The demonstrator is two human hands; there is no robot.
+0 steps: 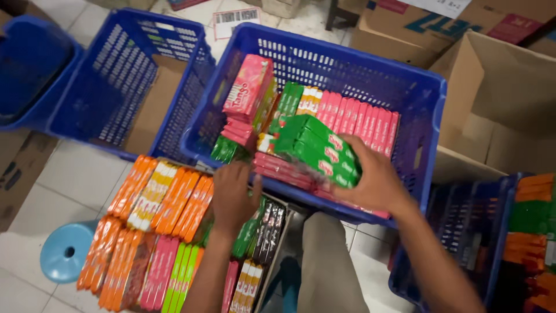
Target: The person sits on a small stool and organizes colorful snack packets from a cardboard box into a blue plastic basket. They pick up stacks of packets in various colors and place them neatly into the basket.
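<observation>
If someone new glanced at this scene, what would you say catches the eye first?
Most striking is the big blue crate at centre, packed with pink and green snack packs, where the right hand grips a bundle of green packs. Lower left, rows of orange packs fill an open box, with the left hand resting at its edge.

floor: pale tiles (81, 174) | seat: light-blue stool (65, 250) | surroundings: brown cardboard boxes (492, 98) | light: even

Glossy foil packets (315, 152); perforated plastic crate (347, 64); matt cardboard box (498, 98).
</observation>
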